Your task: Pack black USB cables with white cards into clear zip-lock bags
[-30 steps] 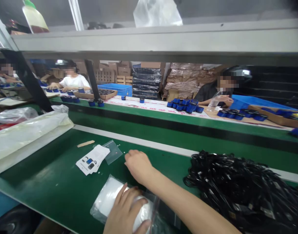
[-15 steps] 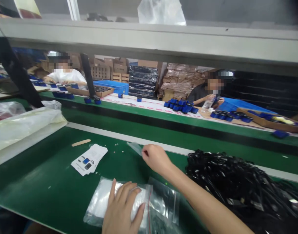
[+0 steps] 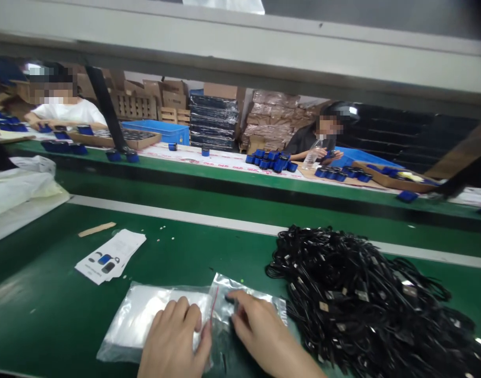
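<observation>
My left hand rests on a stack of clear zip bags with white contents, its fingers bent and its thumb apart, beside the red seal line. Just right of it, my right hand is over another clear zip bag, thumb and index finger apart. Its fingertips are at the plastic, and the other fingers are partly hidden. To the right of this hand lies a large heap of black cables. Left of the bags is a small pile of printed white cards with pictures of devices.
A flat wooden stick lies behind the cards. White plastic sheeting is at the left. Across the green bench, blue devices and cardboard trays stand on a far ledge, where two people sit. A pale shelf beam crosses above.
My right hand has come back toward me from the bench's middle, where it gripped a clear plastic piece, to the bag beside my left hand. My left fingers have bent. The view has shifted right.
</observation>
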`<act>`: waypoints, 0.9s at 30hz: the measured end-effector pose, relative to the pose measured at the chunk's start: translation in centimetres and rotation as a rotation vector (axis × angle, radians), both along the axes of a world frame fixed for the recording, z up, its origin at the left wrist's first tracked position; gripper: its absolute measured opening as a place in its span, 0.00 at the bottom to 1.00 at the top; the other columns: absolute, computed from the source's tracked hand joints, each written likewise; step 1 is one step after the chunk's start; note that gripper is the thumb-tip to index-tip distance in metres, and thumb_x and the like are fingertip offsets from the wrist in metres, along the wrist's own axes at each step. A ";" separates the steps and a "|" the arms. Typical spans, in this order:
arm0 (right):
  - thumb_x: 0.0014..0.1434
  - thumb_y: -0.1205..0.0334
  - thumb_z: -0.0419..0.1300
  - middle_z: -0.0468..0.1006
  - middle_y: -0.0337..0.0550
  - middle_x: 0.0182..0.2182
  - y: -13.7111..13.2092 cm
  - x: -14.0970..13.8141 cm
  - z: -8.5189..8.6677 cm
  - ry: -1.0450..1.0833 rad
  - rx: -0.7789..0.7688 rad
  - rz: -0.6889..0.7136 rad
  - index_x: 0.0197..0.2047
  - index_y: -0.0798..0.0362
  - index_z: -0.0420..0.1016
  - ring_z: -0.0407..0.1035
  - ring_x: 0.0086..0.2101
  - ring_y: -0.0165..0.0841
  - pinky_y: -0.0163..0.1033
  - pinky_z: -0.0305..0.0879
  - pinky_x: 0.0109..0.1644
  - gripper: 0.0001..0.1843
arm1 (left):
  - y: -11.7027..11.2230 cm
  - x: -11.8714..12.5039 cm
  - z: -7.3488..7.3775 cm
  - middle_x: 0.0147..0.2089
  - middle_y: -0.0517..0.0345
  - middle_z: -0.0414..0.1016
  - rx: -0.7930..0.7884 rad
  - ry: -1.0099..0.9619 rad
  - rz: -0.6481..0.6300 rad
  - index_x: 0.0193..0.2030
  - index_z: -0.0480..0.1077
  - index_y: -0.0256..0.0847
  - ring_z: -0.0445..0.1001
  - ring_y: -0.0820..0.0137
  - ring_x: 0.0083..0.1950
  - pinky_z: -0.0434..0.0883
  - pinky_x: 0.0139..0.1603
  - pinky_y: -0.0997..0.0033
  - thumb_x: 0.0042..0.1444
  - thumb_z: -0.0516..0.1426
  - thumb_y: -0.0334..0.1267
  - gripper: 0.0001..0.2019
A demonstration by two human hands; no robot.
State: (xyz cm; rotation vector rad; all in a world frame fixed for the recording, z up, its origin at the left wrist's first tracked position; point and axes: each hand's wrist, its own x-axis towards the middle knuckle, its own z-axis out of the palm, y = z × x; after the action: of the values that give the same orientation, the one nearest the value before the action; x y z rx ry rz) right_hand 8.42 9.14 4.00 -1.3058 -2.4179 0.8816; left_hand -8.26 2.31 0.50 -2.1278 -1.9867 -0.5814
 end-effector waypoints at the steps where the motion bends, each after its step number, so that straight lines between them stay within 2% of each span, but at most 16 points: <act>1: 0.57 0.72 0.54 0.77 0.42 0.34 -0.1 -0.2 -0.3 0.069 -0.036 -0.003 0.48 0.53 0.73 0.73 0.35 0.34 0.35 0.65 0.40 0.16 | 0.0 -0.2 -0.2 0.26 0.58 0.64 -0.004 0.008 -0.025 0.24 0.62 0.42 0.65 0.62 0.29 0.57 0.31 0.63 0.55 0.50 0.30 0.09; 4: 0.58 0.69 0.56 0.74 0.43 0.37 -0.5 -0.6 -0.9 0.183 -0.071 -0.030 0.41 0.51 0.77 0.71 0.36 0.33 0.33 0.64 0.41 0.11 | -0.2 -0.6 -0.3 0.26 0.58 0.65 -0.037 -0.030 -0.060 0.26 0.62 0.43 0.66 0.63 0.29 0.60 0.31 0.64 0.56 0.48 0.28 0.10; 6: 0.58 0.70 0.56 0.73 0.42 0.35 -0.7 -0.9 -1.0 0.180 -0.076 -0.023 0.39 0.48 0.79 0.70 0.37 0.33 0.34 0.64 0.42 0.12 | -0.4 -0.9 0.0 0.27 0.59 0.65 -0.074 -0.101 -0.047 0.26 0.61 0.42 0.67 0.65 0.30 0.62 0.32 0.65 0.59 0.45 0.28 0.12; 8: 0.57 0.71 0.56 0.73 0.42 0.35 -0.7 -1.3 -1.0 0.151 -0.070 0.000 0.42 0.45 0.79 0.70 0.39 0.35 0.36 0.63 0.44 0.15 | -0.6 -1.8 0.3 0.30 0.57 0.68 -0.088 -0.137 -0.087 0.30 0.63 0.42 0.70 0.64 0.35 0.65 0.36 0.64 0.61 0.46 0.31 0.10; 9: 0.57 0.71 0.56 0.74 0.42 0.36 -0.6 -1.5 -1.0 0.137 -0.072 0.012 0.45 0.44 0.78 0.70 0.39 0.36 0.37 0.63 0.44 0.17 | -0.7 -2.4 0.4 0.36 0.55 0.71 -0.078 -0.120 -0.135 0.35 0.64 0.42 0.72 0.61 0.40 0.66 0.41 0.60 0.62 0.49 0.37 0.06; 10: 0.58 0.71 0.55 0.74 0.43 0.36 -0.6 -1.7 -1.0 0.126 -0.078 0.019 0.48 0.43 0.77 0.70 0.39 0.36 0.37 0.63 0.44 0.19 | -0.8 -3.1 0.5 0.44 0.50 0.73 -0.071 -0.079 -0.179 0.43 0.65 0.42 0.71 0.56 0.47 0.65 0.47 0.53 0.60 0.52 0.45 0.10; 12: 0.58 0.70 0.55 0.75 0.44 0.36 -0.3 -2.0 -0.9 0.103 -0.088 0.024 0.52 0.43 0.74 0.71 0.38 0.37 0.37 0.64 0.43 0.21 | -0.8 -4.6 0.3 0.61 0.40 0.64 -0.090 0.034 -0.245 0.60 0.55 0.42 0.62 0.43 0.60 0.50 0.58 0.34 0.48 0.58 0.60 0.37; 13: 0.58 0.70 0.55 0.75 0.44 0.36 -0.2 -2.2 -0.9 0.092 -0.085 0.026 0.53 0.44 0.73 0.71 0.37 0.37 0.37 0.64 0.42 0.21 | -0.8 -5.3 0.1 0.65 0.38 0.59 -0.113 0.072 -0.251 0.65 0.47 0.41 0.57 0.40 0.63 0.40 0.60 0.30 0.44 0.59 0.64 0.48; 14: 0.58 0.69 0.55 0.76 0.44 0.35 -0.1 -2.3 -0.8 0.083 -0.078 0.030 0.54 0.44 0.73 0.71 0.37 0.38 0.38 0.64 0.42 0.22 | -0.7 -5.7 -0.1 0.66 0.37 0.57 -0.139 0.086 -0.239 0.68 0.41 0.40 0.55 0.40 0.65 0.34 0.61 0.30 0.42 0.60 0.63 0.53; 16: 0.57 0.68 0.55 0.77 0.44 0.33 0.2 -2.5 -0.6 0.070 -0.064 0.040 0.55 0.47 0.72 0.72 0.36 0.40 0.39 0.63 0.41 0.22 | -0.5 -6.1 -0.4 0.63 0.41 0.62 -0.170 0.068 -0.210 0.69 0.33 0.42 0.59 0.47 0.63 0.29 0.63 0.36 0.44 0.63 0.57 0.55; 19: 0.56 0.66 0.57 0.78 0.44 0.30 0.7 -3.0 -0.3 0.073 -0.071 0.042 0.57 0.51 0.70 0.72 0.33 0.40 0.38 0.63 0.38 0.24 | 0.0 -5.9 -0.6 0.56 0.47 0.70 -0.159 0.008 -0.179 0.69 0.33 0.44 0.66 0.52 0.58 0.30 0.65 0.41 0.43 0.65 0.52 0.56; 23: 0.53 0.66 0.60 0.76 0.40 0.31 1.3 -3.8 -0.2 0.110 -0.070 0.007 0.45 0.46 0.78 0.71 0.32 0.35 0.34 0.61 0.37 0.16 | 0.3 -6.1 -0.9 0.53 0.49 0.71 -0.170 0.021 -0.224 0.69 0.35 0.44 0.68 0.52 0.55 0.28 0.65 0.43 0.41 0.64 0.58 0.56; 25: 0.50 0.69 0.62 0.74 0.38 0.31 1.4 -4.2 -0.3 0.127 -0.074 -0.033 0.39 0.48 0.79 0.70 0.31 0.32 0.33 0.60 0.36 0.12 | 0.3 -6.4 -1.1 0.53 0.48 0.71 -0.157 0.047 -0.272 0.69 0.38 0.42 0.69 0.52 0.54 0.26 0.64 0.44 0.41 0.62 0.62 0.55; 27: 0.46 0.72 0.63 0.72 0.37 0.30 1.4 -4.6 -0.4 0.141 -0.087 -0.071 0.35 0.50 0.78 0.68 0.29 0.30 0.31 0.59 0.33 0.12 | 0.3 -6.4 -1.4 0.52 0.47 0.72 -0.116 0.051 -0.259 0.68 0.41 0.40 0.70 0.52 0.52 0.27 0.64 0.44 0.40 0.60 0.65 0.55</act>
State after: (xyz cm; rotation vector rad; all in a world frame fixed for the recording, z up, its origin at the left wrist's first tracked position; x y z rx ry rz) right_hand 3.80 10.50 3.62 -1.3043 -2.2350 1.0331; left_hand -14.71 2.59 -0.88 -2.4656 -1.7711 -0.4526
